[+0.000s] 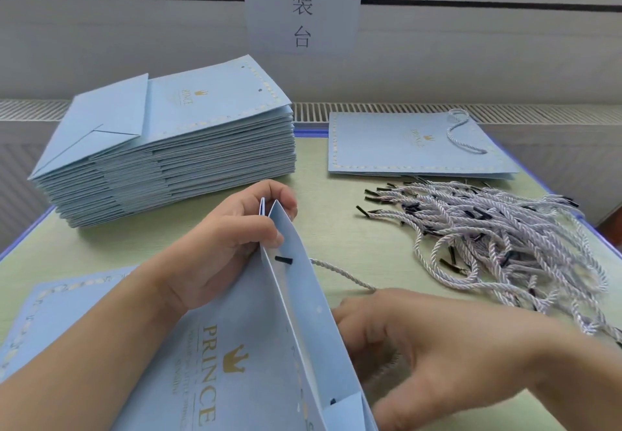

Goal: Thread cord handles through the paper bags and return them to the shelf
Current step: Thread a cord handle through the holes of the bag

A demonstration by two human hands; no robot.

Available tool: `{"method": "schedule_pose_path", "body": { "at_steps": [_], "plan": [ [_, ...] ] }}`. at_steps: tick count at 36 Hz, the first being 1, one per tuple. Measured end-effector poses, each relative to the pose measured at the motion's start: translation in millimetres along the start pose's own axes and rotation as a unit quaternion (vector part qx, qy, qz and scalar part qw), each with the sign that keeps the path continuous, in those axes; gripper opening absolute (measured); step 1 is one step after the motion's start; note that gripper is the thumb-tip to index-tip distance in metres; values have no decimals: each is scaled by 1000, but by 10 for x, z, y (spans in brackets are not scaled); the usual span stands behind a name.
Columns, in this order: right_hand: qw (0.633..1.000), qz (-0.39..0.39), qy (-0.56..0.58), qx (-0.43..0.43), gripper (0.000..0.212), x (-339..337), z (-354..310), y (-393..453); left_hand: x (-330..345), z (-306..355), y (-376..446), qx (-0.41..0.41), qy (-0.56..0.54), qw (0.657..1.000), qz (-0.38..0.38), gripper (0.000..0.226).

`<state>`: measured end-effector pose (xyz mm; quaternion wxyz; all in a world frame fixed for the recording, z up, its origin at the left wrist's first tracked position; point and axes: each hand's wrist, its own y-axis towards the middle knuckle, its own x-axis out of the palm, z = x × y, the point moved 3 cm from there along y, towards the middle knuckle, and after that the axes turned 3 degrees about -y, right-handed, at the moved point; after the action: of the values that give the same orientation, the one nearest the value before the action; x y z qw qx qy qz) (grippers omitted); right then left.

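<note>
the open paper bag [296,313] lies nearest the viewer, in front of the bag stack [168,148]. left hand [215,245] pinches its far rim. right hand [437,356], just right of the bag, holds the cord [343,276], fingers curled. one black tip [283,260] sits inside the wall. risk: a tug could pull that tip back out. right fingertips blurred; second hole hard to make out.
</note>
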<state>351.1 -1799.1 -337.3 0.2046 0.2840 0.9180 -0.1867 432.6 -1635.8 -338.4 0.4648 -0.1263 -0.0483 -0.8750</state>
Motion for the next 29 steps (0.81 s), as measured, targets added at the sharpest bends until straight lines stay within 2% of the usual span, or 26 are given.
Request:
{"method": "schedule_pose_path", "body": {
  "at_steps": [3, 7, 12, 15, 21, 26, 29],
  "plan": [
    [997, 18, 71, -1, 20, 67, 15, -7, -5, -5, -3, 3, -7, 1000, 1, 37],
    [995, 3, 93, -30, 26, -61, -33, -40, -20, -15, -5, 0, -9, 1000, -8, 38],
    [994, -61, 85, 16, 24, -144, -27, -26, -47, -6, 0, 1, 10, 1000, 3, 38],
    [995, -80, 36, 40, 22, -190, -22, -22, -69, -6, -1, 1, 14, 1000, 14, 36],
    [994, -55, -28, 88, 18, -289, 11, -80, -58, -18, 6, -1, 25, 999, 29, 35],
    [990, -12, -52, 133, 32, -487, 43, -195, -61, -21, -4, -9, 34, 999, 33, 39],
    [973, 36, -136, 184, 44, -534, 60, -191, -54, -16, -6, -8, 47, 998, 33, 35]
  ]
}}
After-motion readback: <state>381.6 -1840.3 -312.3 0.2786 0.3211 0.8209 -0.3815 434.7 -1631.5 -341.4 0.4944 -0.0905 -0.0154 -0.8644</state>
